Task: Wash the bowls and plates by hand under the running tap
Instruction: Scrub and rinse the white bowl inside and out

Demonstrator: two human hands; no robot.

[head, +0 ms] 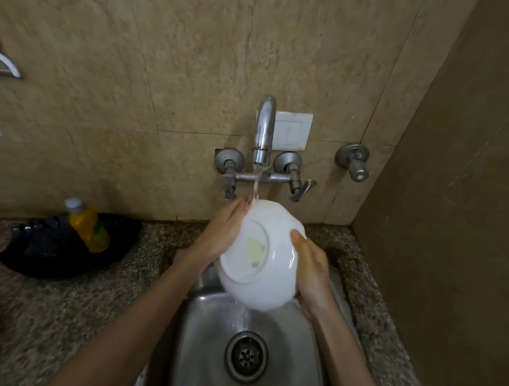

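Two bare forearms reach over a steel sink [204, 337], its round drain [246, 357] directly below the work. A white bowl [262, 252] is held above the basin, tipped so its underside faces the camera, with a pale patch showing inside the foot ring. The right hand [311, 272] has its grip clamped on the bowl's right side, thumb laid across the outer wall and the fingers hidden behind. The left hand [221, 235] lies against the left side with fingers fairly straight, their tips up at the top edge where the water [256, 187] lands; its grip is apart, pressing rather than curled. Water runs off the bowl's lower edge into the basin. On the speckled stone desk [64, 301] to the left, a yellow bottle [88, 225] leans in a dark pan [61, 247]. Beyond, the curved metal tap [264, 128] runs from a tiled wall, in front of a white switch plate [292, 131].
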